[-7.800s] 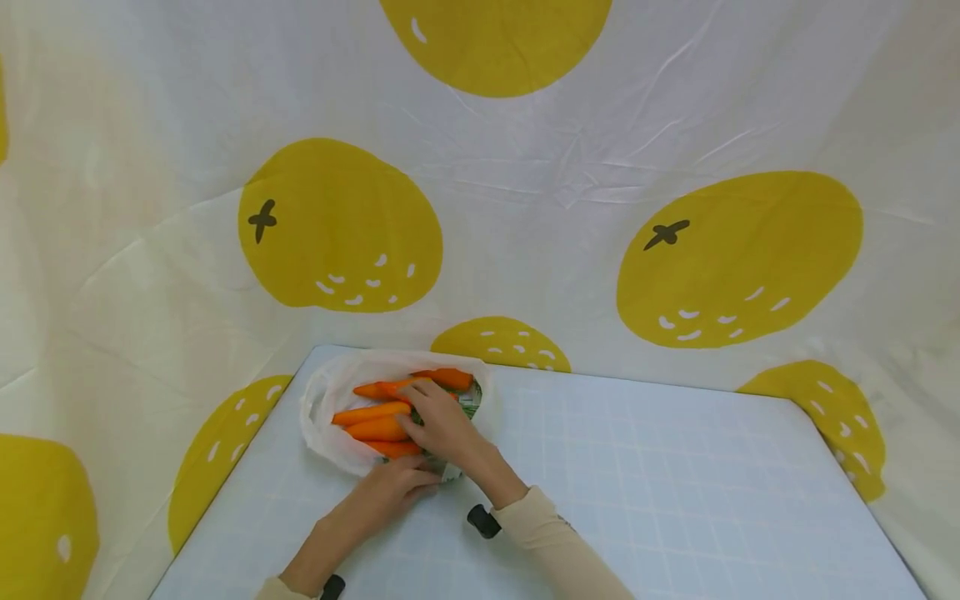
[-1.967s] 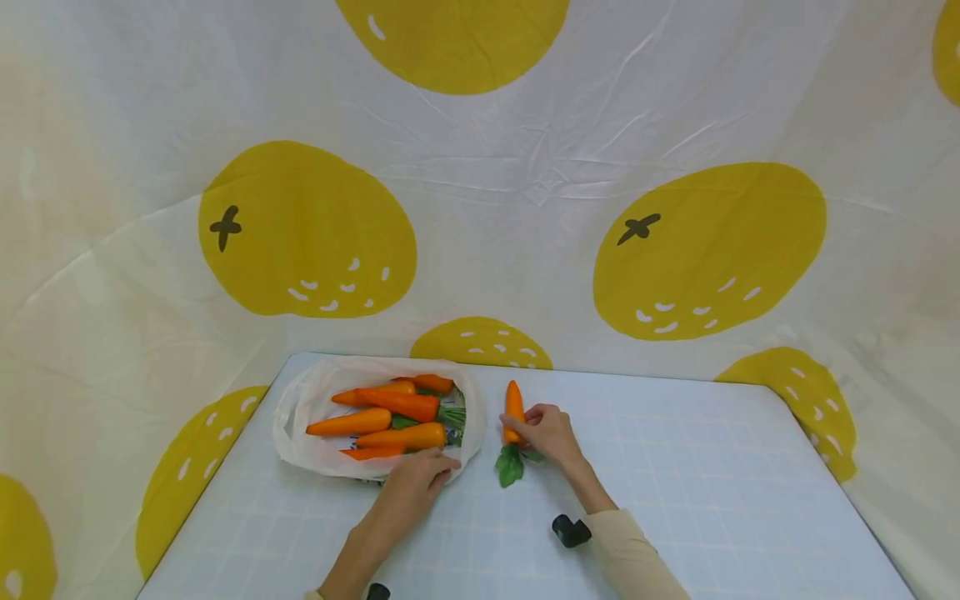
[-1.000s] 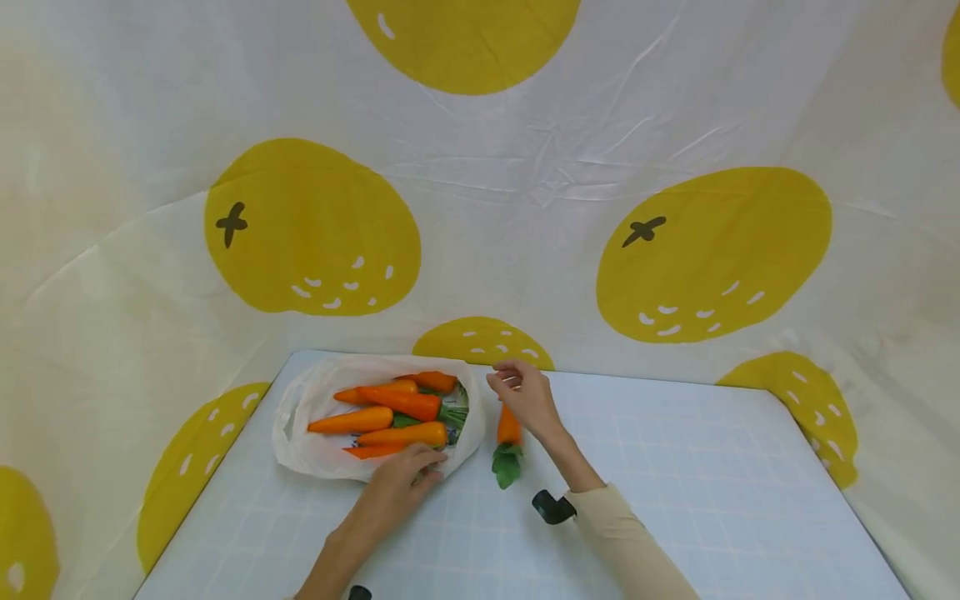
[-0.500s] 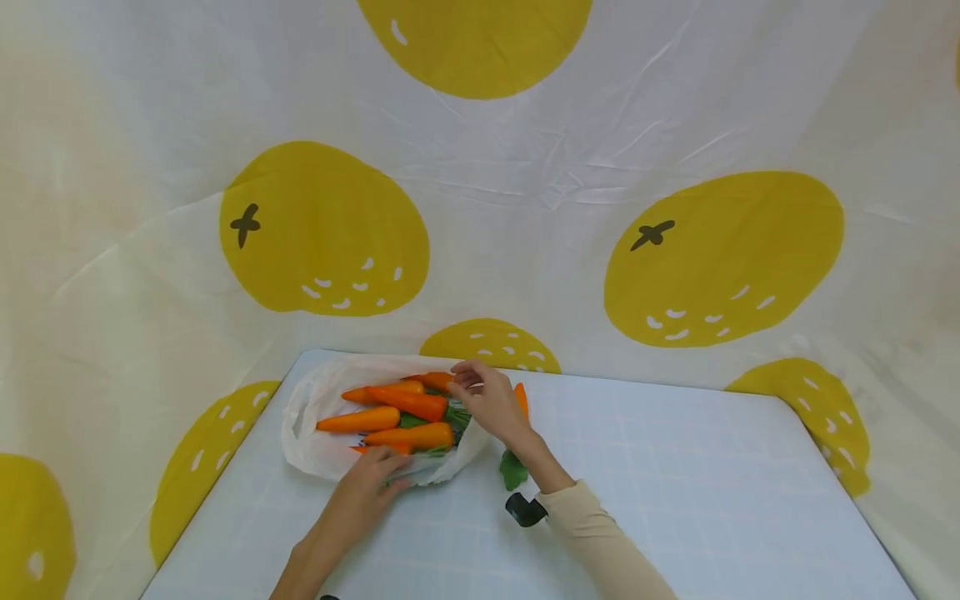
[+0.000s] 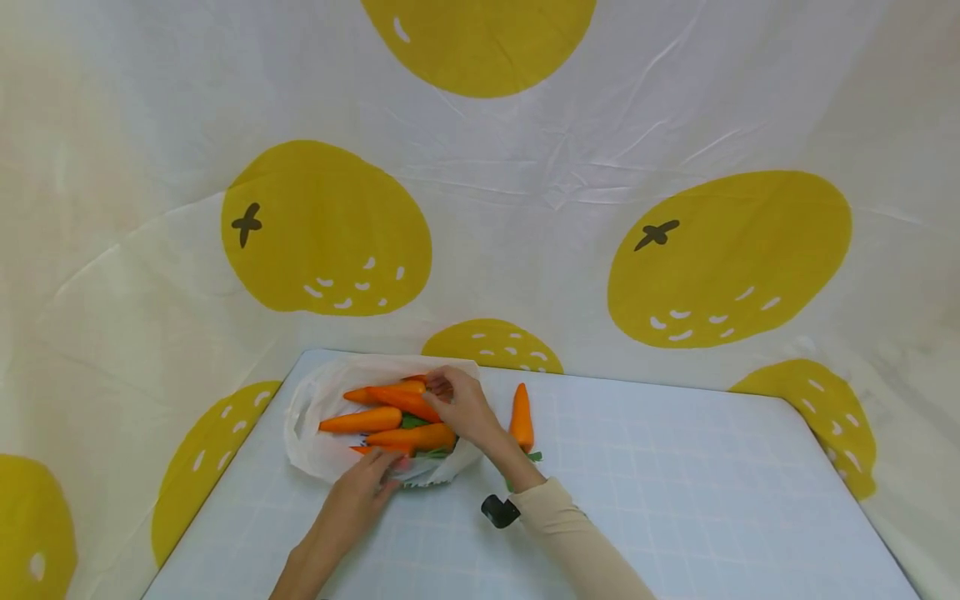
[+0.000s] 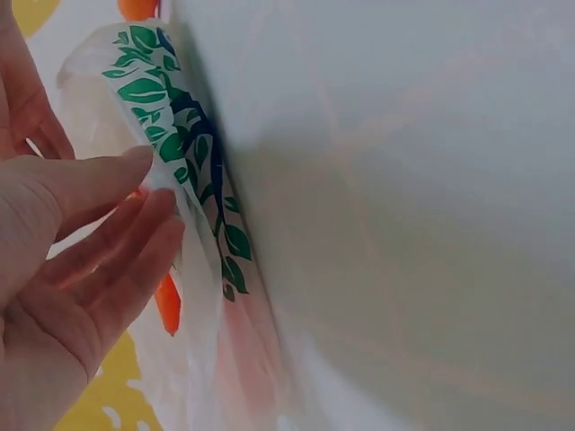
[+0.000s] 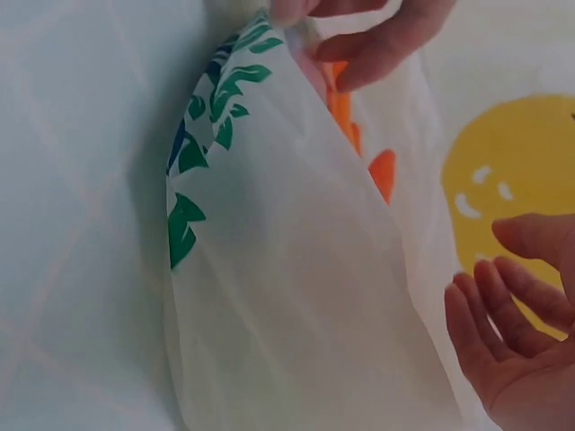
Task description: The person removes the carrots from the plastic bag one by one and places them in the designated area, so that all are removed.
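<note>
A white plastic bag (image 5: 309,454) lies with its mouth spread, several orange carrots (image 5: 360,420) inside. At its near rim is my left hand (image 5: 356,492); in the left wrist view the left hand (image 6: 81,233) holds the rim of the bag (image 6: 211,296) between thumb and fingers. Over the bag's right side, close above the carrots, hovers my right hand (image 5: 465,408). The right wrist view shows that right hand (image 7: 521,314) with fingers loosely bent and nothing in them, beside the bag (image 7: 296,269). Leafy tops are partly hidden.
A single carrot (image 5: 521,417) lies on the table (image 5: 675,483) right of the bag, its leaves partly hidden by my right forearm. Behind the table hangs a white cloth (image 5: 517,233) printed with yellow fruit.
My right hand has let go of the single carrot, left it on the table and moved left over the bag. My left hand has shifted left along the near rim.
</note>
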`<action>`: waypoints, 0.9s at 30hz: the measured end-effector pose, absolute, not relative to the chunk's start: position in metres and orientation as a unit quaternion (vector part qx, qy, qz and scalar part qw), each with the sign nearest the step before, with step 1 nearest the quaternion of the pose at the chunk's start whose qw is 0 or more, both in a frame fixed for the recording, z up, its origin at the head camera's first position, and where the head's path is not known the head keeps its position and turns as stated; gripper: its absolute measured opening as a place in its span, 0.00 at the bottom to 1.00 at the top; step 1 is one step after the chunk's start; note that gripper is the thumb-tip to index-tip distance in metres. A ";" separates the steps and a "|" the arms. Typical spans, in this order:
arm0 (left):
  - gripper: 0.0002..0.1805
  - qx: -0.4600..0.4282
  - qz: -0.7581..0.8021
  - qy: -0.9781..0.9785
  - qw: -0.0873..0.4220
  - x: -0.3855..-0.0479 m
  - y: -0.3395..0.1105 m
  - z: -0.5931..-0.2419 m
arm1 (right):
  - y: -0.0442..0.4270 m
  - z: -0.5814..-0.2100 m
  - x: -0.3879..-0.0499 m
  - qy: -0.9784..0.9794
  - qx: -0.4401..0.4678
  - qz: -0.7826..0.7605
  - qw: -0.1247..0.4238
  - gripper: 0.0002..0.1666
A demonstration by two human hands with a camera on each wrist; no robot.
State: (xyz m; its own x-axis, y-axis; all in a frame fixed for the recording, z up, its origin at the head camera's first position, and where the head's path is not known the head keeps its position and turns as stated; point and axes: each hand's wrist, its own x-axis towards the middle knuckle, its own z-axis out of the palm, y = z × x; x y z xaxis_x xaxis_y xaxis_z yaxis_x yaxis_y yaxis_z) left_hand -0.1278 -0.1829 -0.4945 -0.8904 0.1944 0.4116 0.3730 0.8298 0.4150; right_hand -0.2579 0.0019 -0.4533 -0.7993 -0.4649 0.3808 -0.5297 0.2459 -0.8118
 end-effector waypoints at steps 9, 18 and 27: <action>0.18 -0.150 -0.231 -0.937 0.215 -0.126 -0.193 -0.497 | -0.010 -0.457 -0.258 -0.807 0.316 0.498 0.036 0.16; 0.13 -0.117 -0.211 -0.960 0.146 -0.124 -0.196 -0.493 | -0.020 -0.466 -0.254 -0.853 0.298 0.426 0.026 0.18; 0.08 -0.071 -0.199 -0.976 0.059 -0.123 -0.205 -0.495 | -0.030 -0.471 -0.246 -0.848 0.335 0.411 0.010 0.18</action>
State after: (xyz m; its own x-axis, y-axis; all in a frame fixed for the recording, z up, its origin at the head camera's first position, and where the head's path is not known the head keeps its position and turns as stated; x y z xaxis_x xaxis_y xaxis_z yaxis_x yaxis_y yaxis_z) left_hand -0.1233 -0.2051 -0.4949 -0.9830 0.1147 0.1436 0.1618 0.9109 0.3795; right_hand -0.2461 -0.0300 -0.4707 -0.7759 -0.5593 0.2917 -0.5757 0.4389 -0.6898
